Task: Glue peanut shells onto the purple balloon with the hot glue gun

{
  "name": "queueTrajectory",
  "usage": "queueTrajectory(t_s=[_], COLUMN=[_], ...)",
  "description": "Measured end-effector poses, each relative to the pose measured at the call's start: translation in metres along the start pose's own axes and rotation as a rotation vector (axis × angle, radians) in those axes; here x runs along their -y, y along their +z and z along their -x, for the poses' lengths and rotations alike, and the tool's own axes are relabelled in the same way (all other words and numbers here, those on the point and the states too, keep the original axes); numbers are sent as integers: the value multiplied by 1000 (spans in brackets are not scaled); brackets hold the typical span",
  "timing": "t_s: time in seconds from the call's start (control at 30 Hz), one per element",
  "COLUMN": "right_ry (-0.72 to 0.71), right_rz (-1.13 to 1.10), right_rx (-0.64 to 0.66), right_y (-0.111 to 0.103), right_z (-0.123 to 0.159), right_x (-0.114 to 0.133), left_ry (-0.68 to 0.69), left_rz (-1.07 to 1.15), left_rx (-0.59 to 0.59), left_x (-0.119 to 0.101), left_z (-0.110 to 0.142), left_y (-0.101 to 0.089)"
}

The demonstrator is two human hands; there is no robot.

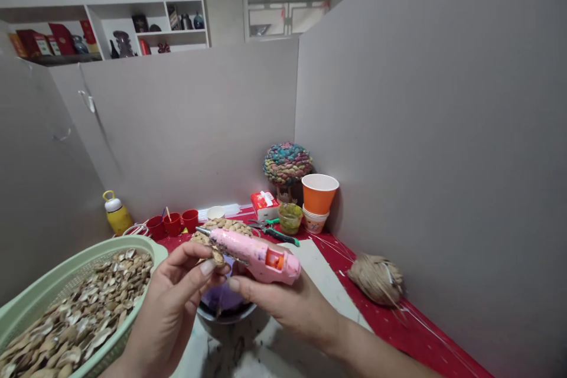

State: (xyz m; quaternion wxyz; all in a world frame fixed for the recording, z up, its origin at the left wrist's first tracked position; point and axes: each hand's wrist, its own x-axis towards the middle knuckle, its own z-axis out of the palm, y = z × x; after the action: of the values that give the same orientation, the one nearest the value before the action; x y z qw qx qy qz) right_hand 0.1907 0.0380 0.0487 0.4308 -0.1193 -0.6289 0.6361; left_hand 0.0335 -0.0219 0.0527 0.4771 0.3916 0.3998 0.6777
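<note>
My right hand [283, 301] grips a pink hot glue gun [254, 254], its metal nozzle pointing left. My left hand [175, 301] pinches a small nutshell [217, 257] between thumb and fingers, held right under the gun's barrel. Just behind the hands stands a rounded shape covered in nutshells [230, 227]. Below the hands sits a bowl with a purple inside [224, 302].
A green basket [53, 283] full of nutshells sits at the left. Red cups [172, 223], a yellow bottle [116, 212], green-handled scissors [274, 230], stacked orange paper cups [318, 201], a colourful woven ornament [287, 163] and a twine ball [376, 277] lie on the red tablecloth [398, 322]. Grey partition walls enclose the table.
</note>
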Motion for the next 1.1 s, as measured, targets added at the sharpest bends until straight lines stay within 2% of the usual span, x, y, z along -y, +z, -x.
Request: queueTrajectory(t_s=[0.13, 0.27, 0.4, 0.53, 0.67, 0.77, 0.97, 1.03, 1.1], right_ry=[4, 118, 283, 311, 244, 170, -13, -30, -11], right_rz=[0, -3, -26, -13, -108, -124, -53, -70, -106], right_rx=[-65, -220, -144, -115, -148, -191, -451, -538, -532], right_y=[-4, -8, -4, 6, 7, -6, -46, -52, -48], right_z=[-1, -4, -3, 1, 1, -2, -14, -17, -17], right_x=[1, -6, -11, -15, -19, -18, 7, 14, 15], left_ry=[-9, -9, 12, 38, 63, 106, 311, 350, 345], left_rz=[28, 63, 68, 71, 66, 43, 12, 19, 12], left_rx=[-10, -43, -31, -13, -35, -77, -234, -255, -235], left_x=[-1, -2, -2, 0, 2, -3, -31, -37, -37], left_z=[1, 3, 2, 3, 4, 3, 9, 13, 16], left_y=[2, 3, 2, 2, 2, -1, -7, -7, -4])
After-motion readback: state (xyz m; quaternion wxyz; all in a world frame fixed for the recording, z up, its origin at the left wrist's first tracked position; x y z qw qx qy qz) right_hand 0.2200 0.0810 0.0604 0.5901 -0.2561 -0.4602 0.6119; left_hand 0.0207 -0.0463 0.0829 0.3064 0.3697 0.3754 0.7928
